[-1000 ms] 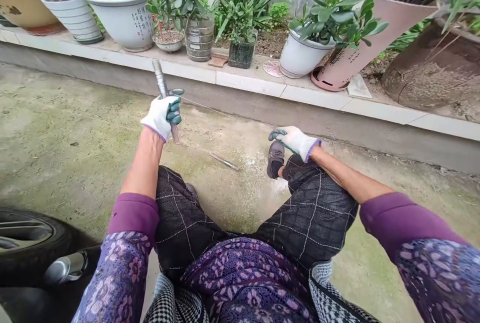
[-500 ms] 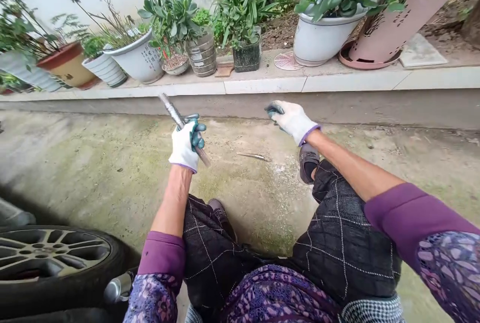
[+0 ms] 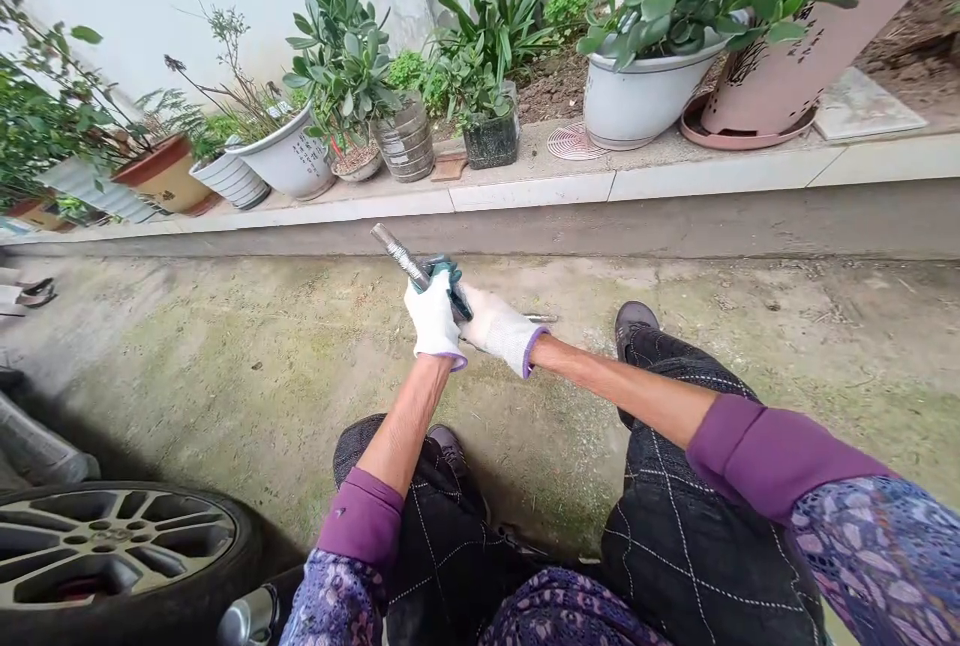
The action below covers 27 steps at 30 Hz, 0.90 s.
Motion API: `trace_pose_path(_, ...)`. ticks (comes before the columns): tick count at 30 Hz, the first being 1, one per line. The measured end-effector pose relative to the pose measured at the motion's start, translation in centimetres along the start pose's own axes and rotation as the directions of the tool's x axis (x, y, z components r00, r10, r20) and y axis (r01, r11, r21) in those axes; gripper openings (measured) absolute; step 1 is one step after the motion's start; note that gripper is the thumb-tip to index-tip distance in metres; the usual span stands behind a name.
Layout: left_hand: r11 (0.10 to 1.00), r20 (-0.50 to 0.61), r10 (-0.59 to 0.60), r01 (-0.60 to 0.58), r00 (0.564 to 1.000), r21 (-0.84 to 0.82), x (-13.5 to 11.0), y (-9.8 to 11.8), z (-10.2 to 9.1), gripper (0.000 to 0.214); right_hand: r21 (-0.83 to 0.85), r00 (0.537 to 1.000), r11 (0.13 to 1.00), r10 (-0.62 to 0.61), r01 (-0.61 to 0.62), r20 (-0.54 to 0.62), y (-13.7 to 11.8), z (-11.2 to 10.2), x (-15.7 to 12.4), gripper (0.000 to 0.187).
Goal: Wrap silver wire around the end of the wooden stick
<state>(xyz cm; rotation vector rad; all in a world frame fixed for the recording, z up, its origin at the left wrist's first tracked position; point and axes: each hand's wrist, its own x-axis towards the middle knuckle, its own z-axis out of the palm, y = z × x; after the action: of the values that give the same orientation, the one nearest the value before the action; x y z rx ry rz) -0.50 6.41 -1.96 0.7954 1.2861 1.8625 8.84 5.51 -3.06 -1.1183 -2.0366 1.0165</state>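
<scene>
My left hand (image 3: 436,314), in a white glove with dark green coated fingers, is closed round a metal pipe (image 3: 400,255). The pipe slants up to the left, with a silvery, ridged stretch that looks like wound wire near its top. My right hand (image 3: 499,326), gloved the same way and slightly blurred, is closed at the pipe's lower end, against my left hand. Its fingertips and that end of the pipe are hidden. Behind my right wrist, a thin metal rod (image 3: 543,318) lies on the concrete, mostly covered.
A tiled ledge (image 3: 532,194) runs across ahead, bearing several potted plants, among them a white pot (image 3: 637,101) and a pink planter (image 3: 772,86). To the lower left lies a car wheel (image 3: 112,551), with a shiny metal cylinder (image 3: 249,616) beside it. My shoes rest on mossy concrete (image 3: 300,366).
My right hand has come left from empty air to the pipe's lower end. My left hand, with the pipe, has moved right and slightly down. The view has tilted a little.
</scene>
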Motion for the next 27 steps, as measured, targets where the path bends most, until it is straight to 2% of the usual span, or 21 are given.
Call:
trace_pose_path(3,0.999,0.048,0.008,-0.010,0.999,0.038,-0.3,0.2,-0.5,0.024,0.021,0.999,0.999,0.030,-0.029,-0.041,-0.2,0.3,-0.3,0.028)
trace_pose_path(6,0.999,0.173,0.035,-0.036,0.984,0.006,-0.6,1.2,-1.1,0.033,0.211,0.999,0.977,0.032,-0.028,-0.014,-1.0,-0.3,-1.0,0.013)
trace_pose_path(8,0.997,0.226,0.082,-0.079,0.971,-0.023,-0.8,2.1,-1.6,0.042,0.430,0.989,0.895,0.075,-0.122,0.124,-1.4,-1.3,-1.7,0.013)
trace_pose_path(10,0.992,0.248,0.123,-0.117,0.961,-0.039,-0.8,3.2,-2.2,0.047,0.598,0.939,0.751,0.085,-0.280,0.332,-1.5,-2.6,-2.5,0.024)
trace_pose_path(12,0.992,0.271,0.123,-0.119,0.955,-0.030,-0.9,4.2,-2.7,0.044,0.670,0.882,0.635,0.039,-0.385,0.471,-1.2,-4.0,-3.3,0.037)
trace_pose_path(13,0.995,0.285,0.098,-0.099,0.954,-0.013,-1.0,4.8,-2.9,0.040,0.683,0.863,0.607,0.011,-0.408,0.505,-1.0,-4.7,-3.7,0.042)
trace_pose_path(15,0.999,0.319,0.004,-0.019,0.948,0.042,-1.3,5.7,-3.3,0.035,0.678,0.845,0.606,-0.018,-0.417,0.535,-0.8,-5.8,-4.3,0.047)
trace_pose_path(17,0.994,0.337,-0.083,0.054,0.938,0.094,-1.9,6.3,-3.4,0.032,0.630,0.829,0.658,-0.015,-0.413,0.560,-0.6,-6.5,-4.6,0.047)
trace_pose_path(19,0.988,0.315,-0.122,0.085,0.941,0.129,-2.5,6.4,-3.3,0.031,0.528,0.857,0.768,0.053,-0.364,0.513,-0.7,-6.9,-4.8,0.043)
trace_pose_path(21,0.984,0.252,-0.129,0.092,0.959,0.156,-3.1,6.0,-2.9,0.030,0.331,0.945,0.916,0.122,-0.225,0.304,-0.9,-7.0,-4.7,0.035)
trace_pose_path(22,0.980,0.227,-0.137,0.099,0.964,0.173,-3.3,5.8,-2.7,0.030,0.179,0.982,0.974,0.110,-0.138,0.155,-1.0,-7.0,-4.7,0.032)
trace_pose_path(23,0.975,0.216,-0.150,0.109,0.965,0.191,-3.6,5.6,-2.4,0.030,0.006,0.998,0.998,0.061,-0.061,0.020,-1.2,-7.1,-4.6,0.031)
trace_pose_path(25,0.968,0.240,-0.170,0.117,0.956,0.221,-4.1,5.4,-2.1,0.027,-0.300,0.991,0.954,-0.059,0.020,-0.120,-1.5,-7.3,-4.6,0.032)
trace_pose_path(27,0.966,0.304,-0.165,0.091,0.939,0.243,-4.5,5.4,-1.9,0.022,-0.464,0.986,0.886,-0.095,0.021,-0.137,-1.7,-7.6,-4.6,0.034)
